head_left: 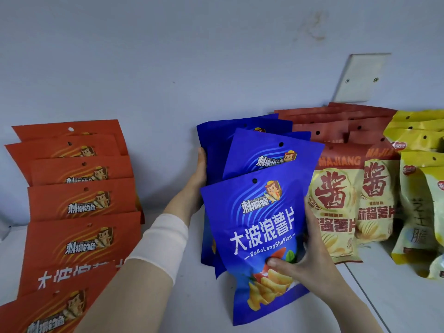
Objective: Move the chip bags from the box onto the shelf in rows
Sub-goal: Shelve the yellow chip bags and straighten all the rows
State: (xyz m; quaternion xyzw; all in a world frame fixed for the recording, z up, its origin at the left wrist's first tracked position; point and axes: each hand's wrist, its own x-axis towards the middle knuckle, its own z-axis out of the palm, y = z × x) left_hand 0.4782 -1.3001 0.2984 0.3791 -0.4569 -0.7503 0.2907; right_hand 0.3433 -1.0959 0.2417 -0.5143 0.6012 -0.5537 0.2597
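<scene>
Several rows stood shelved; the centre blue row (242,133) seemed unfinished.
My right hand (310,265) gripped its front chip bag (259,231); my left hand (200,170) had its fingers hidden.

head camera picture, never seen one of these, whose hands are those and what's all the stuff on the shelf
There is no machine here. A person wears a camera on the head, so this one picture looks forward and down at their own two hands. The white shelf runs along a wall and carries rows of chip bags, overlapping one behind another: orange bags on the left, blue bags in the middle, red bags beside them, and yellow bags at the far right. The right hand grips the front blue bag, with its thumb on the bag's face. The left hand holds the left edge of the blue bags behind it. No box shows in this picture.
</scene>
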